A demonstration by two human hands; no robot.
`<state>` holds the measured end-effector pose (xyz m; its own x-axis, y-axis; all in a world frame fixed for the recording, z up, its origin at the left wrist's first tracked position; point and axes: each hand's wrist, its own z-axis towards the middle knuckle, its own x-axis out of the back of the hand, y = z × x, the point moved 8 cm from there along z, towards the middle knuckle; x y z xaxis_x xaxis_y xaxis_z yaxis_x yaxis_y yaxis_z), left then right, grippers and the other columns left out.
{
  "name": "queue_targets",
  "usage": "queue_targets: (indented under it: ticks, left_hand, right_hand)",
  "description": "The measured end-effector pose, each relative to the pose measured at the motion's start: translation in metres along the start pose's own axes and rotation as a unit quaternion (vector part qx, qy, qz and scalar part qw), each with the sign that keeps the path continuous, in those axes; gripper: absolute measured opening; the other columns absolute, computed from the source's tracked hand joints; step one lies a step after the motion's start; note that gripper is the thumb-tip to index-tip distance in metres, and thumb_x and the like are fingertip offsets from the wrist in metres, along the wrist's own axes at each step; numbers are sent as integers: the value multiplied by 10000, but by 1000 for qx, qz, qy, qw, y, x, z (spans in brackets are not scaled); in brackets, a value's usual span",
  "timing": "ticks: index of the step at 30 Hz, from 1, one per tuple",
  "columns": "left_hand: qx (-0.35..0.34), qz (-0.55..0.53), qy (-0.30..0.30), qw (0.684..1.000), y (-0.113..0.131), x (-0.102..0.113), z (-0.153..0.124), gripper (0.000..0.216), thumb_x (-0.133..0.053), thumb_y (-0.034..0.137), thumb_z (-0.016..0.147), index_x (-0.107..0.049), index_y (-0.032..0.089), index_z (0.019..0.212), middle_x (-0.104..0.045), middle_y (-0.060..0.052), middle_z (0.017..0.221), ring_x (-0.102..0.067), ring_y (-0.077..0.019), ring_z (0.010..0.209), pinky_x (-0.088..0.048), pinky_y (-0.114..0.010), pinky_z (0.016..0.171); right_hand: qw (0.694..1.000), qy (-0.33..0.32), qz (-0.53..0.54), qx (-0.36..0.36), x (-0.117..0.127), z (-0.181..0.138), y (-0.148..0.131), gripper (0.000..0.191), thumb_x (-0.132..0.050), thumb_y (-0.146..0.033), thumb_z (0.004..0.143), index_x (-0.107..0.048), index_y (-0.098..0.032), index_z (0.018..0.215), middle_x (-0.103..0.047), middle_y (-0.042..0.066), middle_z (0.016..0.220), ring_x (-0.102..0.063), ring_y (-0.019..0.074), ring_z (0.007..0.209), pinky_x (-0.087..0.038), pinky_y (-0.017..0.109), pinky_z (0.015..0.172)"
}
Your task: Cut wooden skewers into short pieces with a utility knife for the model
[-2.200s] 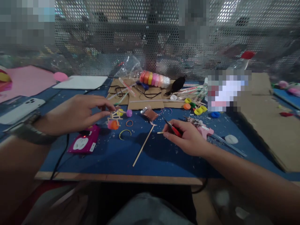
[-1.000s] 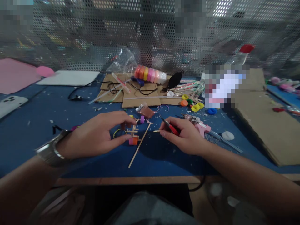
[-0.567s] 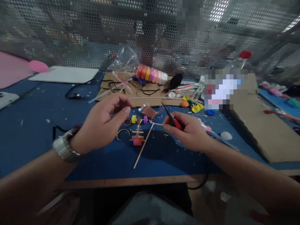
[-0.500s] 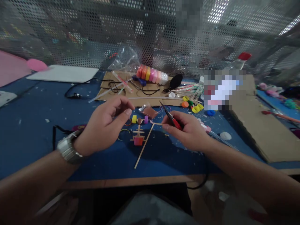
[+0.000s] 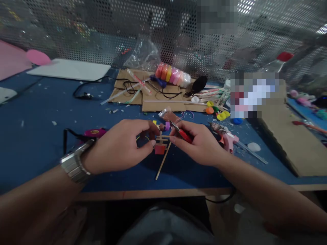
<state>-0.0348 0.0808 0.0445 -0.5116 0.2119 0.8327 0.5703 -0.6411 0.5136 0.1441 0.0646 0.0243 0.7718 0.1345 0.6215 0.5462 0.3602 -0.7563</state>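
One stick point(image 5: 162, 164) near wooden frame point(image 5: 162, 138); glue gun point(image 5: 230, 140) near right hand point(image 5: 201, 143).

Your forearms point(image 5: 255, 187) slant inward from both sides; your left hand point(image 5: 125, 144) curves its thumb point(image 5: 146, 150) and fingers point(image 5: 146, 126) toward your right hand point(image 5: 198, 143), its fingers curled in a grip.

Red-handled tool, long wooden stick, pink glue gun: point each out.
Red-handled tool point(image 5: 184, 135): head view, on its handle.
Long wooden stick point(image 5: 163, 161): head view, its middle.
Pink glue gun point(image 5: 230, 140): head view, its body.
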Motion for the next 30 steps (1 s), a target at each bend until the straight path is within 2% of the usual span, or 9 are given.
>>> queue_targets:
  ticks: [5,15,26,30]
  left_hand:
    - [5,-6,-6,1000,-1,-2,0,179,-673,354,965,-766,262,1087,-828,0,1024,-754,-215,894,-536,-340,806]
    - [14,-2,-8,1000,-2,-2,0,212,-675,419,1000,-801,250,1014,-834,6,925,-761,-197,818,-498,-316,755]
    - [17,-14,-13,1000,-4,-1,1,200,-700,427,973,-802,259,1007,-831,19,905,-754,-187,791,-497,-305,731]
    - [16,-10,-13,1000,-4,-1,2,229,-694,454,987,-801,254,1021,-836,15,921,-759,-189,801,-504,-306,737]
  right_hand:
    - [1000,-14,4,3,-7,0,-2,182,-716,-371,982,-717,-189,985,-711,-4,843,-582,155,731,-434,301,703]
    - [999,-17,-6,28,-13,1,-6,159,-704,-335,994,-714,-179,971,-683,-25,797,-555,130,685,-422,279,659]
    - [999,-15,11,32,-11,0,-5,176,-708,-358,1003,-708,-184,975,-660,-29,785,-534,130,670,-412,280,644]
    - [999,-13,25,17,-10,0,-2,186,-689,-369,1017,-716,-185,1009,-678,-12,830,-553,143,712,-430,288,686]
